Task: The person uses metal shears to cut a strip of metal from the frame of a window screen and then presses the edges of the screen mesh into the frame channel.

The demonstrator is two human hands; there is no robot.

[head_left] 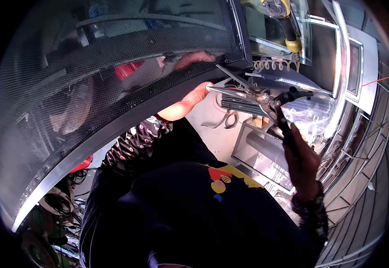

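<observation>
A large dark mesh screen in a black frame slants across the upper left. My left hand grips the frame's lower edge near its right corner, thumb along the edge; its other fingers are partly hidden by the frame. In my right hand is a pair of metal shears with black handles, my fingers wrapped round one handle. The blades stand apart and point left, at the frame's corner. One blade tip lies by my left thumb, the other by the frame edge.
A yellow and black tool hangs at the top right above a coiled hose. Dark strips lie beyond the shears. Below them is a smaller framed screen. Window frames lean at the right, and cables hang lower left.
</observation>
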